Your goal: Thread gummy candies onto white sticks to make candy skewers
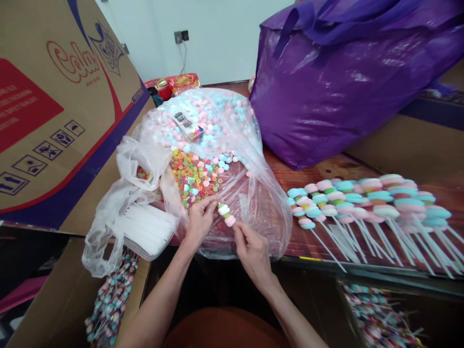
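A marshmallow skewer point(226, 214), with white and pink pieces and green gummy pieces between them, slants over the front of the clear plastic bag point(268, 212). My right hand point(252, 249) is closed at its lower end, pinching by the pink piece; the stick itself is hidden in the fingers. At the upper tip, my left hand point(201, 217) has thumb and forefinger pinched together beside the topmost green piece. What those fingers hold, if anything, cannot be made out. Ring-shaped gummies point(192, 174) in orange, green and red lie just beyond my left hand, mixed with a few marshmallows.
Pastel marshmallows point(217, 116) fill the bag's far part. White sticks point(145, 227) lie in a plastic tub at left. Several finished skewers point(348, 200) rest at right. A purple bag point(326, 82) and a large carton point(54, 96) flank the table. Boxes below hold wrapped skewers point(114, 299).
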A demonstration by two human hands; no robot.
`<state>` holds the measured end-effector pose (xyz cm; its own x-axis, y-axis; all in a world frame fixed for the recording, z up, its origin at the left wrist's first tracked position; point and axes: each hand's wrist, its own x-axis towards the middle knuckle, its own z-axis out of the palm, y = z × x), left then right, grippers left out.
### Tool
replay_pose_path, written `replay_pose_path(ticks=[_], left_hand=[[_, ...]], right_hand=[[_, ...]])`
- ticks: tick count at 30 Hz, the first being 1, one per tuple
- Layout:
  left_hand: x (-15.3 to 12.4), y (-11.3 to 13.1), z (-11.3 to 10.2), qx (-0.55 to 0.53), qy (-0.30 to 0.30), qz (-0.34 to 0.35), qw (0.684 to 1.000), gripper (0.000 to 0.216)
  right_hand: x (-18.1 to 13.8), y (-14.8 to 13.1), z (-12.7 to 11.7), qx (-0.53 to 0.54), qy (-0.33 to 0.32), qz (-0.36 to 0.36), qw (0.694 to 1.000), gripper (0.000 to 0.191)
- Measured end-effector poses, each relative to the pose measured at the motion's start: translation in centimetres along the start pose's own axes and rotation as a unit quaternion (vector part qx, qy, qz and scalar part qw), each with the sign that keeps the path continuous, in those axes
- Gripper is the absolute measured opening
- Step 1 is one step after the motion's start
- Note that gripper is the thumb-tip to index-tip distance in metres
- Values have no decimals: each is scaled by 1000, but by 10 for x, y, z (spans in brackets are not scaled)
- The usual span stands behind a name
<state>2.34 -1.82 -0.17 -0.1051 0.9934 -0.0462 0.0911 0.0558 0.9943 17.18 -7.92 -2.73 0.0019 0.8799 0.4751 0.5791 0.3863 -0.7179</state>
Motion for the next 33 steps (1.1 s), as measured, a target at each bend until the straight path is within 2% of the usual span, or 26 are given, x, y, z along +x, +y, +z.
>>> replay_pose_path(ticks=[4,10,15,20,24,29,33], left_hand=[[-1,1,-2,-56,-10,-33,998,29],[-1,2,-5,-88,-32,-19,995,25],[-1,3,-4,-191,-81,-108,972,49],[-4,7,1,-187,-105,-137,967,47],[-10,11,10,-236,-65,-140,959,39],[-11,10,13,-305,7,-129,943,44],[-11,7,11,-293,3,-123,948,49]], right_hand=[[-1,0,1,-10,-7,4,1000,22],[0,-1,1,-13,-9,10,1000,23],[-2,-1,0,12,2,13,1000,21],[0,0,-2,31,-6,48,998,24],[4,-1,-1,42,-35,48,997,24],[6,-2,1,39,-82,-14,996,26],[3,0,4,-12,-63,-7,998,23]])
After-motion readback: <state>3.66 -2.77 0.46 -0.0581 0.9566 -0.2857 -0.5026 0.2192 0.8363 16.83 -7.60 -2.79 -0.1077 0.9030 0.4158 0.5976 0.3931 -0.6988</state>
